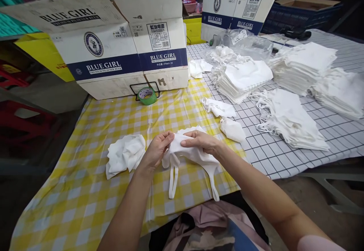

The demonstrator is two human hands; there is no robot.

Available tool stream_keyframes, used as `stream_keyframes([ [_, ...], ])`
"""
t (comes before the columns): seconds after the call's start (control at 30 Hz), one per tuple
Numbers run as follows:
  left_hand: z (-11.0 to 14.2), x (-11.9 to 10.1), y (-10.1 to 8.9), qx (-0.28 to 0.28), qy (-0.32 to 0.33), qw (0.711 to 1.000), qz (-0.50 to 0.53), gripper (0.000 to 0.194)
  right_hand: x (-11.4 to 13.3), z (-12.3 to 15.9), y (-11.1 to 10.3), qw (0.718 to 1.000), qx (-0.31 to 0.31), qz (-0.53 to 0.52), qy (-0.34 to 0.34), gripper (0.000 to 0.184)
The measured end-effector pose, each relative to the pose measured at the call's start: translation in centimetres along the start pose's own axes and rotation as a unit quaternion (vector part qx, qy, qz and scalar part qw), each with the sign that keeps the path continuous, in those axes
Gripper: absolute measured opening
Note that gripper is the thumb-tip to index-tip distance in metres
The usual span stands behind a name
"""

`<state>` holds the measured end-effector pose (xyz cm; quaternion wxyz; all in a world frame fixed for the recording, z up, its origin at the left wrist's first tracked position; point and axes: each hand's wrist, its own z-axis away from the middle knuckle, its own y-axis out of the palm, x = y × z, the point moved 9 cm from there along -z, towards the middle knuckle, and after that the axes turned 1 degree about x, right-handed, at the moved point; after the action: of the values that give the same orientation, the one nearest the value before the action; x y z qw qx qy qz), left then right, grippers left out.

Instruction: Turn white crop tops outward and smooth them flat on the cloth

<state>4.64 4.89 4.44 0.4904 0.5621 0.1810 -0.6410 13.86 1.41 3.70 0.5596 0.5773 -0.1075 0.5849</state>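
Note:
Between my two hands is a white strappy garment, perhaps a camisole or bra top (196,158), held just above the yellow checked cloth near the table's front edge. My left hand (158,148) pinches its left edge between thumb and fingers. With the thumb on top, my right hand (202,141) grips the fabric a little to the right. Two thin straps hang down towards me, and a scalloped edge shows behind my hands. A crumpled white garment with a wavy edge (126,154) lies left of my left hand. Past my right hand rests a small folded white piece (232,129).
A large Blue Girl carton (113,38) stands at the back left, with green tape (147,96) on a black wire holder before it. Stacks of white garments (241,76) cover the right side, beside clear plastic bags (247,44). Another carton (236,6) stands behind.

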Motion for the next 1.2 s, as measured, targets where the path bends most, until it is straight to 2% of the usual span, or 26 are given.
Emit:
stream_keyframes([
  [0.33,0.16,0.17,0.33,-0.014,0.011,1.000,0.016,0.026,0.29,-0.29,-0.14,0.997,-0.063,-0.009,-0.041,0.012],
  [0.57,0.24,-0.09,0.01,-0.025,0.019,0.999,0.020,0.025,0.20,-0.33,0.05,0.997,-0.057,-0.029,-0.042,0.022],
  [0.83,0.14,0.36,0.11,-0.024,0.013,0.999,0.034,0.024,-0.09,-0.75,-0.52,0.995,-0.073,-0.025,-0.063,0.012],
  [0.97,0.10,0.37,-0.05,-0.025,0.015,0.999,0.032,0.023,-0.08,-0.61,-0.15,0.996,-0.066,-0.028,-0.047,0.018],
  [1.07,0.08,0.35,-0.08,-0.021,0.017,0.999,0.030,0.022,0.01,-0.63,-0.25,0.995,-0.082,-0.025,-0.045,0.023],
  [1.2,0.06,0.36,-0.11,-0.020,0.018,0.999,0.024,0.022,-0.07,-0.85,-0.78,0.993,-0.110,-0.010,-0.051,0.019],
])
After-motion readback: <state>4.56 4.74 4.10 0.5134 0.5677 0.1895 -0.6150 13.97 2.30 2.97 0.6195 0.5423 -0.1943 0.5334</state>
